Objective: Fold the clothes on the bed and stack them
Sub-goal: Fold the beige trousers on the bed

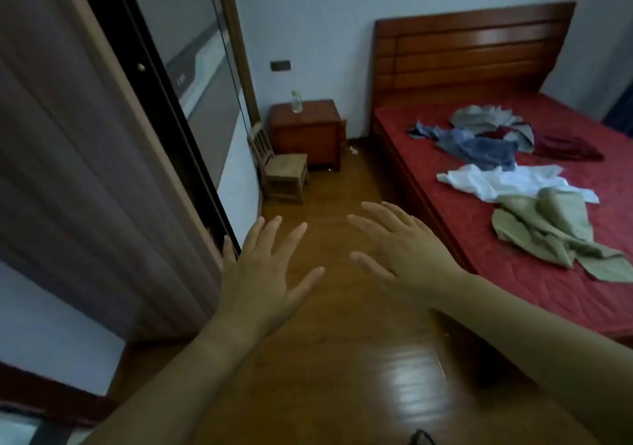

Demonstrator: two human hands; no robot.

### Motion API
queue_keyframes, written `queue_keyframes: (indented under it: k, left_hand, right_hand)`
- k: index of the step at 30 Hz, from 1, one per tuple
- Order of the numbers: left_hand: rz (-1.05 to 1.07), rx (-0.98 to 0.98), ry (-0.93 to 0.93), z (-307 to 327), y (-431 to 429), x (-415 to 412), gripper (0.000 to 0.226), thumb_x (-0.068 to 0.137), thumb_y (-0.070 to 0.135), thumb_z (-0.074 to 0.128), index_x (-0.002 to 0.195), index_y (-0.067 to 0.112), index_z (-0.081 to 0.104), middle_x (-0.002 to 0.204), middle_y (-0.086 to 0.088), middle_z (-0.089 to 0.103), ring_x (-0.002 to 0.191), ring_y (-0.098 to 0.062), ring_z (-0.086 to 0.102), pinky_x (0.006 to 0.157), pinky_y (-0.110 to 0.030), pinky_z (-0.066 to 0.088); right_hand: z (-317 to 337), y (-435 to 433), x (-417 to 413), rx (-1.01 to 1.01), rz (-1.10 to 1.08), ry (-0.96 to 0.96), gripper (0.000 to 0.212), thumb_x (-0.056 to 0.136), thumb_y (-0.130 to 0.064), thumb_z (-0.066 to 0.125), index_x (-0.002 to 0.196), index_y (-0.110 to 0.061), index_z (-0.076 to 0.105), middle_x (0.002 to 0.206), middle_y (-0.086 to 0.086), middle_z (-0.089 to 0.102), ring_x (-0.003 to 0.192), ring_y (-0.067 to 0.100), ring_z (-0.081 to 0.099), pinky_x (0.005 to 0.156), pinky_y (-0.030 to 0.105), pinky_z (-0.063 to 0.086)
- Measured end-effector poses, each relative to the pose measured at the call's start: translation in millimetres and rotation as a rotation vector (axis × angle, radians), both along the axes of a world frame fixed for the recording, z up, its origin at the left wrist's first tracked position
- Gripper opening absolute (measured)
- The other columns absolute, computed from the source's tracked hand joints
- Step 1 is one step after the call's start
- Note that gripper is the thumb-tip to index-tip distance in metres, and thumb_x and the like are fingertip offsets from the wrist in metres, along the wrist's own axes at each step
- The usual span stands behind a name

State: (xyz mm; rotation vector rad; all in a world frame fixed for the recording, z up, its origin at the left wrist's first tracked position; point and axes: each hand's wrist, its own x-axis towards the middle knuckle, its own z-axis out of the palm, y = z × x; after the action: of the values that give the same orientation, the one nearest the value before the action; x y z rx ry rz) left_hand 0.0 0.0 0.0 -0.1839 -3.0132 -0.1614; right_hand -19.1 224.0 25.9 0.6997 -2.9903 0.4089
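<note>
Now | left hand, right hand spread, holding nothing, over floor | clothes loose on bed | chair, nightstand beyond

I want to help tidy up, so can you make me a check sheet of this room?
Surface: red bed, clothes lying loose on it.
Job's things: olive garment, white garment, blue garment, grey garment, dark red garment; all crumpled, none folded or stacked.
Clutter: small pale scrap on the floor near the bedside cabinet.
Hands: left hand and right hand open, fingers spread, over the floor, holding nothing.
Cables: nothing seen.
Surroundings: bedside cabinet with a bottle on top, small chair, curtain.
</note>
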Motion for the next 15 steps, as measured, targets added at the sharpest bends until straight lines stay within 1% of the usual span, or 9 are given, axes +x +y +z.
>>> queue_keyframes:
  k: [1, 2, 7, 11, 15]
  left_hand:
    - [-0.004, -0.003, -0.030, -5, 4, 0, 0.078, 0.074, 0.083, -0.001, 0.143, 0.047, 0.006, 0.157, 0.005, 0.012, 0.144, -0.019, 0.003, 0.111, -0.057, 0.007]
    - [-0.033, -0.007, -0.009, -11, 9, -2, 0.077, 0.075, 0.082, 0.000, 0.143, 0.046, 0.007, 0.156, 0.004, 0.013, 0.144, -0.019, 0.005, 0.111, -0.058, 0.009]
    - [-0.113, -0.028, -0.070, -40, 34, -12, 0.077, 0.076, 0.079, 0.001, 0.144, 0.044, 0.010, 0.156, 0.003, 0.014, 0.144, -0.018, 0.005, 0.111, -0.057, 0.016]
    - [-0.153, -0.055, -0.145, -53, 57, -35, 0.079, 0.075, 0.079, -0.003, 0.144, 0.043, 0.010, 0.156, 0.004, 0.012, 0.144, -0.017, 0.003, 0.112, -0.057, 0.013]
    - [-0.193, -0.042, -0.177, -66, 89, -71, 0.077, 0.076, 0.079, 0.001, 0.143, 0.044, 0.013, 0.155, 0.005, 0.016, 0.144, -0.017, 0.005, 0.111, -0.058, 0.013]
  right_hand:
    - [-7, 4, 2, 0.010, -0.017, -0.041, 0.075, 0.081, -0.072, 0.007, 0.145, -0.035, 0.021, 0.156, -0.005, 0.015, 0.144, 0.020, 0.008, 0.113, 0.050, 0.024]
    - [-15, 8, 2, 0.020, -0.025, -0.035, 0.076, 0.081, -0.072, 0.006, 0.145, -0.035, 0.021, 0.156, -0.005, 0.016, 0.144, 0.020, 0.009, 0.112, 0.050, 0.025]
    - [-61, 41, 5, 0.041, -0.084, -0.117, 0.070, 0.085, -0.070, 0.010, 0.145, -0.036, 0.019, 0.156, -0.005, 0.014, 0.144, 0.020, 0.007, 0.114, 0.048, 0.021]
    - [-76, 70, -8, 0.017, -0.138, -0.195, 0.070, 0.084, -0.070, 0.010, 0.146, -0.036, 0.017, 0.156, -0.006, 0.011, 0.144, 0.019, 0.005, 0.115, 0.048, 0.016]
    - [-88, 104, -35, -0.003, -0.177, -0.222, 0.071, 0.084, -0.068, 0.011, 0.146, -0.034, 0.019, 0.156, -0.004, 0.012, 0.144, 0.020, 0.005, 0.115, 0.049, 0.017]
